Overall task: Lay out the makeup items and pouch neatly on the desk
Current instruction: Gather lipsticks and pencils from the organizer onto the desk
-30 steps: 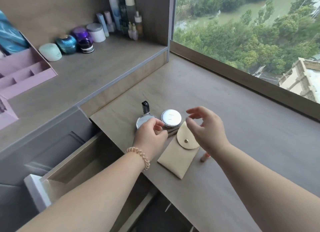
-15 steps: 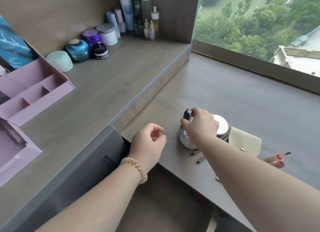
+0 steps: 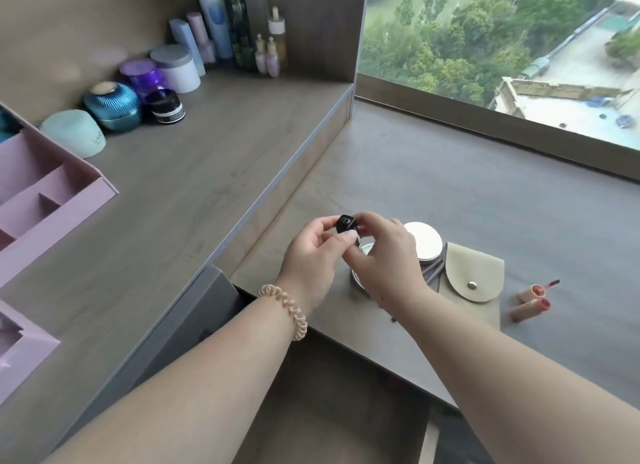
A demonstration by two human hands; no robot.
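Both hands meet over the near left part of the grey-brown wood tabletop [image 3: 450, 193]. The left grip [image 3: 311, 259] pinches a small black-capped bottle [image 3: 346, 224], thumb on the near side of the cap, forefinger on the left side. The right grip [image 3: 384, 259] is curled round the same bottle from the right, fingers on the far side of the cap. The bottle is off the surface, cap up and tilted toward the camera (body mostly hidden by fingers). A peach coiled hair tie [image 3: 287, 308] sits on the left wrist.

Right under the hands lies a round silver compact [image 3: 358, 279], only its rim showing. Just beside it to the right is a round white compact [image 3: 424, 242]; I cannot tell if the two touch. A beige flap pouch with a metal snap [image 3: 474, 276] lies flat to the right of the white compact, its flap edge close to it. Two thin brown pencils [image 3: 433, 273] poke out between the compacts and the pouch. Two peach lip-gloss tubes [image 3: 530, 301] lie side by side right of the pouch, apart from it.

Left of the tabletop is a raised wooden shelf [image 3: 173, 186] carrying a pink compartment organiser [image 3: 34, 193], a mint dome jar [image 3: 74, 136], a teal ribbed jar [image 3: 112, 107], a black jar [image 3: 164, 105], a purple jar [image 3: 140, 74], a white jar with grey lid [image 3: 176, 69] and tall bottles [image 3: 239, 20] in the back corner. An open wooden drawer [image 3: 329, 394] is below the near edge. A window [image 3: 502, 31] runs along the far side.
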